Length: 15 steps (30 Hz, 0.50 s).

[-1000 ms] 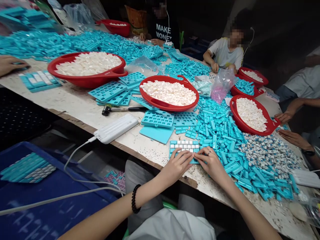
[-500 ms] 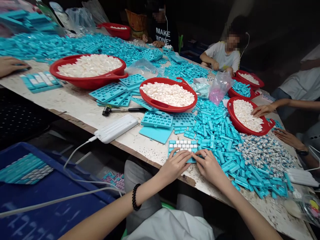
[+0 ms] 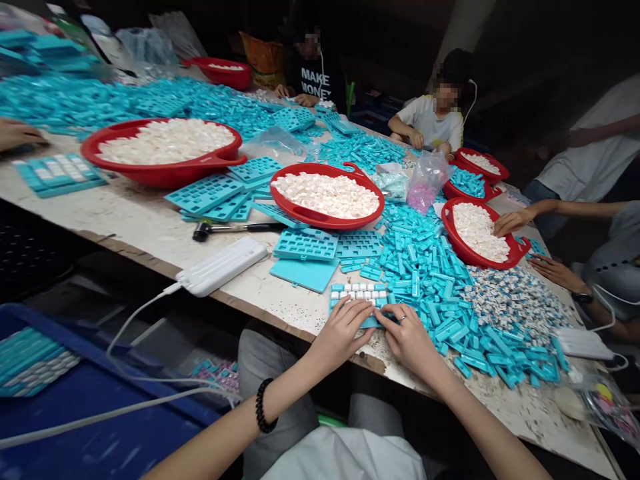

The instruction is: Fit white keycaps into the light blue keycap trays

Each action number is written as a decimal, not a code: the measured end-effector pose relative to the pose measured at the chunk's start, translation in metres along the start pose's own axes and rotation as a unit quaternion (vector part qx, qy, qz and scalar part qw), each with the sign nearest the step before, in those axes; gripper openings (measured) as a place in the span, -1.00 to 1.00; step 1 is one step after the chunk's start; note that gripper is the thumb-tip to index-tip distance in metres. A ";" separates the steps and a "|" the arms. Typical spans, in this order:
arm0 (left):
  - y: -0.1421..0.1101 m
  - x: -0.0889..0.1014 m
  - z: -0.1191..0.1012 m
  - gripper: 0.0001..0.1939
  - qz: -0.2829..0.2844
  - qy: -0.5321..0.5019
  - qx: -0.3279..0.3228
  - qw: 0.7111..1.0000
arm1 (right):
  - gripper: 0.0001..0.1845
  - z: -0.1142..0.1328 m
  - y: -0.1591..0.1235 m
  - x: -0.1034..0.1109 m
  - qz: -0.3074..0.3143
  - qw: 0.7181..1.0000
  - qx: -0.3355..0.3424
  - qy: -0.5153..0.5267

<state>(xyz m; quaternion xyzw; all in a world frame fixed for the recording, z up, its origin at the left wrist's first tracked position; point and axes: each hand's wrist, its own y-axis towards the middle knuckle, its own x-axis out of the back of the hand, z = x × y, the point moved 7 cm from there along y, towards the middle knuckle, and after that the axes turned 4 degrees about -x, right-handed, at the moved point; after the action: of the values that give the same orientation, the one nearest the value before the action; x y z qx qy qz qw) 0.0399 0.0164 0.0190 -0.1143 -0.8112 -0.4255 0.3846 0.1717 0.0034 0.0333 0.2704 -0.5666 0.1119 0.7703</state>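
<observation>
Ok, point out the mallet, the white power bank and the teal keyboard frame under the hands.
Mallet [image 3: 203, 231]: head view, on its black head.
White power bank [image 3: 220, 267]: head view, on its top face.
Teal keyboard frame [image 3: 357, 291]: head view, on its white keycaps.

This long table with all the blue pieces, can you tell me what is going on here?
A person's left hand and right hand press on a small turquoise frame that holds rows of white keycaps. Beside it lies a heap of loose turquoise pieces. Red basins filled with more white pieces stand on the long table. Other people sit around it, among them a person in a white T-shirt on the far side.
</observation>
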 end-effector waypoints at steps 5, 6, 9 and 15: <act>0.001 -0.002 0.000 -0.59 0.017 0.002 -0.011 1.000 | -0.44 0.008 -0.003 0.029 -0.005 0.999 -0.032 0.018; 0.001 -0.002 -0.001 -0.58 0.019 0.003 -0.017 1.000 | -0.47 0.001 -0.003 0.041 -0.031 0.998 -0.052 0.032; 0.001 -0.003 -0.001 -0.57 0.016 0.006 -0.030 0.999 | -0.63 -0.048 -0.013 0.078 -0.133 0.978 -0.153 0.037; 0.002 -0.004 -0.001 -0.58 0.015 0.009 -0.058 0.998 | -0.67 -0.184 -0.056 0.117 -0.250 0.889 -0.371 -0.099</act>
<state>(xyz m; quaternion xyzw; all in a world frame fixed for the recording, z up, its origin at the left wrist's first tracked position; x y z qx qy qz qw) 0.0444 0.0176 0.0174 -0.1450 -0.7797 -0.4672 0.3909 0.3872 0.0416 0.0868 0.1069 -0.5538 -0.3304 0.7568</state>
